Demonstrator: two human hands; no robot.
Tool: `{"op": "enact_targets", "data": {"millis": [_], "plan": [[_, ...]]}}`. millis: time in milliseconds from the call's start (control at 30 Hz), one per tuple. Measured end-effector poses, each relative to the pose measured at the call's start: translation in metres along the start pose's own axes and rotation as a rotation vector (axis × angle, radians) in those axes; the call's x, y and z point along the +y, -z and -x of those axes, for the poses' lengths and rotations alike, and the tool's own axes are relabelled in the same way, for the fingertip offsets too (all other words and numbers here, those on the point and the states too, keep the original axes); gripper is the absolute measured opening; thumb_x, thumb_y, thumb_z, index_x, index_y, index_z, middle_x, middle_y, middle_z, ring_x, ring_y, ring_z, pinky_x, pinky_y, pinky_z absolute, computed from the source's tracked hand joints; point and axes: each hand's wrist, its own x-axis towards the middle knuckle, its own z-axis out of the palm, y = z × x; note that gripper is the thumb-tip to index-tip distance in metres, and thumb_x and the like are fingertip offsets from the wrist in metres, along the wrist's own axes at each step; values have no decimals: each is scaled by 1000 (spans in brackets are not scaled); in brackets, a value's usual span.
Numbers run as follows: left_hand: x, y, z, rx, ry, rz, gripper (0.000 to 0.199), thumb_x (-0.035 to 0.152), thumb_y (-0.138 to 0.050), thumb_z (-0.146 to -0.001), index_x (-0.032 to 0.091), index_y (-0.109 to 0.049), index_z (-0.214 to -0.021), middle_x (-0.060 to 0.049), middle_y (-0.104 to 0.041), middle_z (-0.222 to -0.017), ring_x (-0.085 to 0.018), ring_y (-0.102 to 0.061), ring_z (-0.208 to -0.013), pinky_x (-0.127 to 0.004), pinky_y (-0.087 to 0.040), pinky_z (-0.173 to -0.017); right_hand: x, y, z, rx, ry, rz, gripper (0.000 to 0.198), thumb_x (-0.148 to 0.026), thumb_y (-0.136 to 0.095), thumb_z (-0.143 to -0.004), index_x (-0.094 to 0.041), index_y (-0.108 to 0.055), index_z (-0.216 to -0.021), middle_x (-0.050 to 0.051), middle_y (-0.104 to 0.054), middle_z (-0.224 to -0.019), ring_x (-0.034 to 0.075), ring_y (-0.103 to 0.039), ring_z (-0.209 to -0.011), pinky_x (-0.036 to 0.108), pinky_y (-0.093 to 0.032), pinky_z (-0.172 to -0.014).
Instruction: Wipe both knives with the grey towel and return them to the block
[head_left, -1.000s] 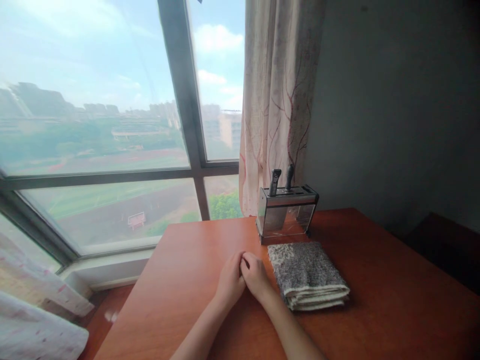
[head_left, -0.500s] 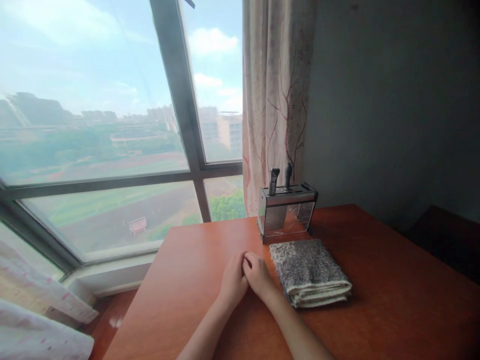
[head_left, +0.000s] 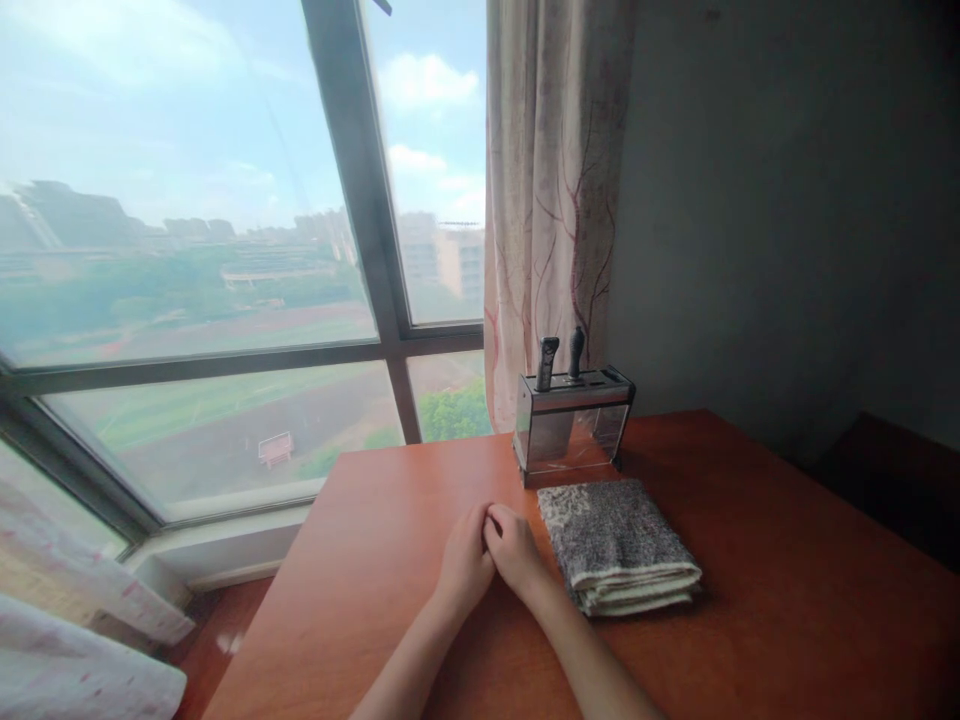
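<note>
My left hand and my right hand rest together on the brown wooden table, touching at the fingers and thumbs. Both are closed against each other, and no object shows between them; the far side of the fingers is hidden. Just right of my right hand lies a folded grey, mottled towel with pale edges. Behind the towel stands a knife block with clear sides and a dark slotted top. Two black handles rise from it: a flat knife handle and a rounder handle.
A large window with dark frames borders the table's left and far side. A patterned curtain hangs behind the knife block. Another curtain is at lower left. A dark wall stands to the right.
</note>
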Motion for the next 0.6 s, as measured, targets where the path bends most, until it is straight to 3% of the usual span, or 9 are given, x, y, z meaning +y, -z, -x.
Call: {"op": "enact_targets", "data": {"millis": [600], "plan": [[-1,0,-1,-16,5,-8,38,7,-47,-69,16,-58,-104,-11,-66,-101,-24,-61,-94,-37,-47,-84,2,0,-2,-10,-3,8,23,-15,-42,-83,-20,-59,-69,6,-66,-73,19,-60,-68,26,-39,-60]]}}
